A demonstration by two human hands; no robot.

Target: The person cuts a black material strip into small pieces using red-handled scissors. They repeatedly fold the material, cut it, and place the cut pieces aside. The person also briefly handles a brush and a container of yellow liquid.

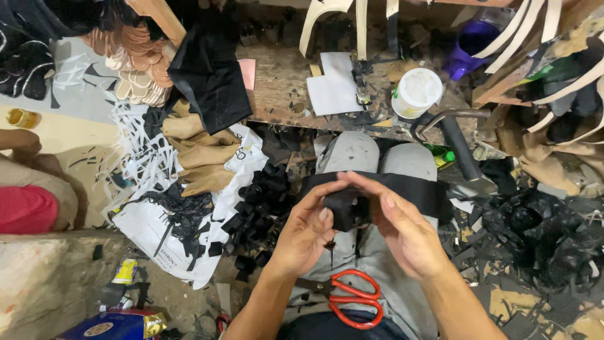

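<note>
My left hand [306,230] and my right hand [402,228] meet over my lap, both gripping a folded piece of black material [347,208]. A long black strip [420,189] lies across my grey-trousered knees behind the hands. Red-handled scissors [354,299] rest on my lap just below the hands.
A pile of small black cut pieces [255,208] lies left of my knees on white plastic bags [157,230]. A worn wooden bench [283,82] ahead holds white sheets [333,85] and a white tub [416,92]. Black scraps [541,236] heap at right. Another person's leg [28,201] shows at far left.
</note>
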